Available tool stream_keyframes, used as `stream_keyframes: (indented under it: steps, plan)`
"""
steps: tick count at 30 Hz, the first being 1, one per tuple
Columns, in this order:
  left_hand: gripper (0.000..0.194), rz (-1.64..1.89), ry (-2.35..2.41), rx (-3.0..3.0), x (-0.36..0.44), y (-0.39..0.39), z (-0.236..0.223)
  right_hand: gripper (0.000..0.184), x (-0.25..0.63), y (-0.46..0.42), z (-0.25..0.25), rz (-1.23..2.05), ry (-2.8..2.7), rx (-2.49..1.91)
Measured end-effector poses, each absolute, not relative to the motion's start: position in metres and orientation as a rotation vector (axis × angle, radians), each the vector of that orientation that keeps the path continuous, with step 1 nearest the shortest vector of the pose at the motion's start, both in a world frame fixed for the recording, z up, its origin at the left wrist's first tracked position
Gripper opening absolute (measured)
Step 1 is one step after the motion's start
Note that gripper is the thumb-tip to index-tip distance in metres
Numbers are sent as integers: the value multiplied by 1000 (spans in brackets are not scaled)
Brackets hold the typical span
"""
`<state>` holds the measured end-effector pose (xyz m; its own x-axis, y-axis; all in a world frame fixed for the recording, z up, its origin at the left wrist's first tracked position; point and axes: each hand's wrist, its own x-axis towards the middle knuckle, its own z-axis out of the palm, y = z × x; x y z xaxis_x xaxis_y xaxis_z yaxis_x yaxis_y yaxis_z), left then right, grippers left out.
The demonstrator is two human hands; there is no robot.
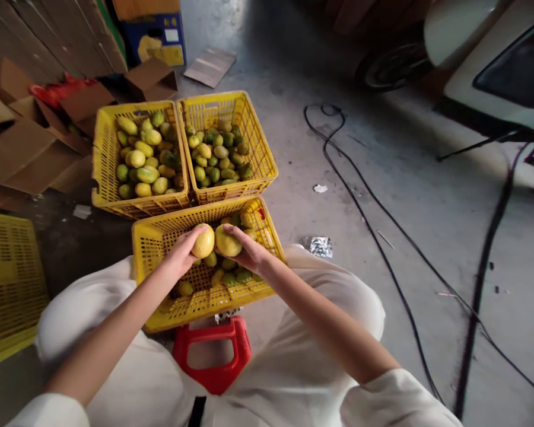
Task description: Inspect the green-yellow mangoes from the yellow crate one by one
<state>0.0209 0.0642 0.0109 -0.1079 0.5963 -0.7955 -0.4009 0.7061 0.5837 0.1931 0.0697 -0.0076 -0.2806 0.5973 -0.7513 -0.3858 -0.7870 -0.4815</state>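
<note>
In the head view my left hand [186,252] is closed round a smooth, round yellow fruit [203,242]. My right hand [249,249] grips a second, slightly greener yellow fruit [228,241], with the thumb on top. Both fruits are side by side, a small gap apart, above a yellow plastic crate [160,323] between my knees. Inside that crate lie several green and yellow fruits [229,277], partly hidden by my hands. The exact kind of fruit I cannot tell.
Beyond stand two yellow crates, the left one [137,207] and the right one [262,148], holding green and yellow fruits. A red plastic stool [222,376] shows between my legs. Cardboard boxes [26,148] lie left, near another crate [9,284]. Black cables [360,207] cross the floor.
</note>
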Motion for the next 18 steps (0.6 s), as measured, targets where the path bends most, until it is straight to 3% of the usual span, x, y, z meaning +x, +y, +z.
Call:
stream_keyframes:
  steps: [3,6,12,18]
  plan:
    - [30,849,1465,111,21,66,13,11,191,72,-3,2114,-210,-1367]
    - [25,841,1467,85,21,66,14,19,189,72,1,2124,-146,-1375]
    - [38,813,1484,123,19,64,16,22,190,69,-4,2150,-38,-1388]
    - [30,828,1490,129,19,65,16,23,193,67,-13,2167,-117,-1341]
